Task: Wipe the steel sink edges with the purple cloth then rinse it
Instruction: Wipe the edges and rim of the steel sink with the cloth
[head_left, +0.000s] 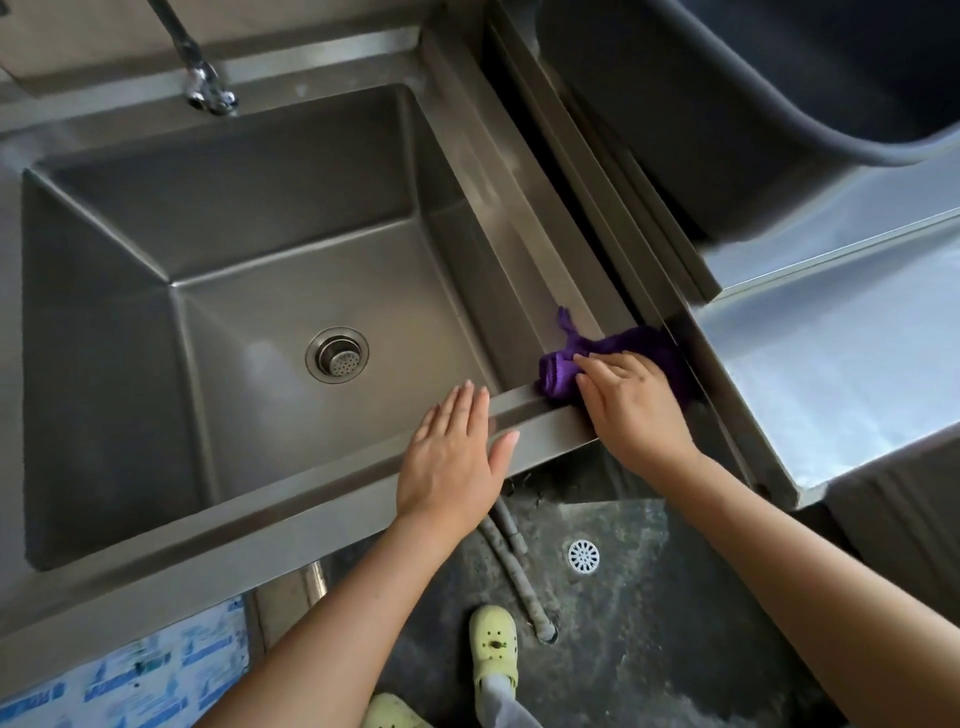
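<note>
One steel sink (291, 483) fills the left of the view, a single deep square basin with brushed, dull grey walls and one round strainer drain (337, 354) pierced with small holes in its floor. One purple cloth (618, 345), soft and nubby, lies bunched on the near right corner of the sink rim, with a twisted tail pointing up along the right edge. Two bare hands are at work, set apart from each other. The right hand (631, 405) lies flat on the cloth, fingers extended and pressing it down onto the steel rather than curled around it. The left hand (454, 452) rests open, palm down and fingers together, on the front rim just left of the cloth and not touching it. One chrome faucet (200, 78) angles in over the back edge. To the right, one flat steel counter (841, 364) shines pale, and one large dark tub (753, 114) with a rounded rim stands at its far end. Below, the floor is dark and mottled, with one round white floor drain (583, 557), two grimy pipes (514, 561) and two pale yellow-green clogs (493, 649) with holes.
</note>
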